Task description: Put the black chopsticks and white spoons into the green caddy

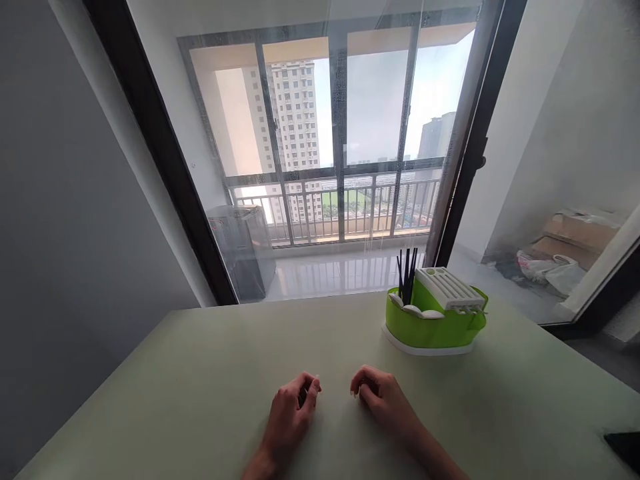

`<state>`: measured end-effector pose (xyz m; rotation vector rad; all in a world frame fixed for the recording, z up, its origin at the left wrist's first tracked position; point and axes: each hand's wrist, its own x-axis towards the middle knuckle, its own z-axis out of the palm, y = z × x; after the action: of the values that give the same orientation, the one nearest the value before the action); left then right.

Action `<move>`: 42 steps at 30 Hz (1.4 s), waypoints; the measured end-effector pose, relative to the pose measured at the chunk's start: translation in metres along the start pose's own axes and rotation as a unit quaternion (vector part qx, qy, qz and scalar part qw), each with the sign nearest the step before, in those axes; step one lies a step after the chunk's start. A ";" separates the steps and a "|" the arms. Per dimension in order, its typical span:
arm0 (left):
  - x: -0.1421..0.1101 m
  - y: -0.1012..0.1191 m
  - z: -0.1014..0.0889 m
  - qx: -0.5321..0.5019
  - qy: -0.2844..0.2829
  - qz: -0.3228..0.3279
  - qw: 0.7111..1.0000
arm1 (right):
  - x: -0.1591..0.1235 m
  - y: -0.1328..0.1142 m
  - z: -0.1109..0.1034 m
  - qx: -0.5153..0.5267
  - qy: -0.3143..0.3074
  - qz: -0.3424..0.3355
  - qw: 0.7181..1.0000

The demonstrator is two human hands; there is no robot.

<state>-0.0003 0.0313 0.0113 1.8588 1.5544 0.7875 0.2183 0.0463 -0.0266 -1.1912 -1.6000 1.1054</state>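
On the pale table [210,373], my left hand [291,405] rests on its side with the fingers curled in towards the thumb. Nothing shows in it. A short way to the right lies my right hand [379,395], also loosely curled and holding nothing that I can see. The two hands are apart and face each other. Beyond my right hand stands a green and white utensil holder [425,331], which neither hand touches. Black chopsticks [407,277] stand upright in it, white spoons [413,310] show along its front rim, and its top has a white slotted block [450,288].
A dark object [625,448] is cut off at the right edge of the table. Past the far edge is a glass door onto a balcony with a grey cabinet-like box [240,247]. Cardboard [575,233] and plastic bags [555,272] lie on the floor at right.
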 end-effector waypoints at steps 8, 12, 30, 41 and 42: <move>0.001 0.000 0.001 0.001 0.009 0.003 1.000 | 0.000 0.003 0.001 0.007 -0.004 -0.005 1.000; 0.000 -0.002 0.001 0.003 0.001 0.003 1.000 | 0.001 0.004 0.001 -0.003 -0.003 -0.003 1.000; 0.003 -0.003 0.000 0.029 -0.007 -0.005 1.000 | 0.004 0.007 0.002 -0.011 0.000 -0.017 1.000; 0.002 -0.001 -0.001 0.034 -0.005 0.002 0.999 | 0.004 0.005 -0.003 0.061 0.026 0.020 0.998; 0.002 0.000 -0.001 0.034 -0.003 0.005 0.999 | 0.003 0.006 -0.004 0.062 0.031 0.022 0.997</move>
<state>-0.0010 0.0338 0.0119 1.9164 1.5866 0.7406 0.2229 0.0513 -0.0313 -1.1731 -1.4439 1.1677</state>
